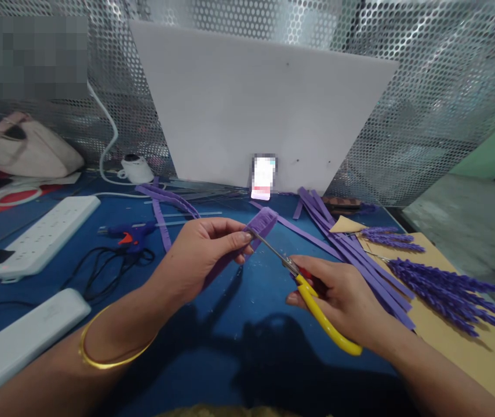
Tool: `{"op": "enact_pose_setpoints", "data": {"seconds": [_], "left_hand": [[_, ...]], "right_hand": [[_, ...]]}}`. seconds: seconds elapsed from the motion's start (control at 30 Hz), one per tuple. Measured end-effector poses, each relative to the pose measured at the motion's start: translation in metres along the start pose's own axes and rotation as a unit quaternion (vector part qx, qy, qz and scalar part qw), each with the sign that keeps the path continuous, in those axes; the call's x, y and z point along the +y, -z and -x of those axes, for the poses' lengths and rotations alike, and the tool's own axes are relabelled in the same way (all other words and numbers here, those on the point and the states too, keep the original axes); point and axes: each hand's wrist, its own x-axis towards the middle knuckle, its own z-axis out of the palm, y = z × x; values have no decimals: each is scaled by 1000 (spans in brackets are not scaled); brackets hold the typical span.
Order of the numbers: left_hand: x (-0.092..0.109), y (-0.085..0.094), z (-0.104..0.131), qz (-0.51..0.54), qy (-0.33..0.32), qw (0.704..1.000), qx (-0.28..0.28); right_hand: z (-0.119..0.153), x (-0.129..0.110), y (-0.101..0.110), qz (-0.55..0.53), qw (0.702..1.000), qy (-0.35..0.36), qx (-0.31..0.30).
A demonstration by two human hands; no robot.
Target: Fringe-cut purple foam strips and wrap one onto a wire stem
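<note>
Between the thumb and fingers of my left hand (213,249) is a purple crepe paper strip (264,219), its looped end standing up past the fingertips and a tail hanging below the palm. My right hand (338,289) grips yellow-handled scissors (323,313), with its fingers around the handles. The scissor blades point up and left, and their tips touch the strip's edge beside my left thumb. More flat purple strips (360,260) lie fanned out to the right of my right hand. Another crinkled purple strip (173,200) rests beyond my left hand.
At left are a blue glue gun (132,234) with a coiled black cord, a white power strip (43,237) and a white mug (137,169). A lit phone (263,176) leans on a white board (251,104). Purple flower stems (443,289) lie on tan paper at right.
</note>
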Motion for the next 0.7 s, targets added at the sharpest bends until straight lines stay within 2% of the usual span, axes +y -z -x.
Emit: {"op": "enact_pose_setpoints", "data": {"seconds": [0.23, 0.7], "left_hand": [[0, -1, 1, -15, -20, 999, 19], [-4, -4, -1, -10, -20, 1000, 2]], "right_hand": [[0, 2, -2, 14, 1000, 4, 14], [0, 1, -4, 5, 1000, 0, -2]]}}
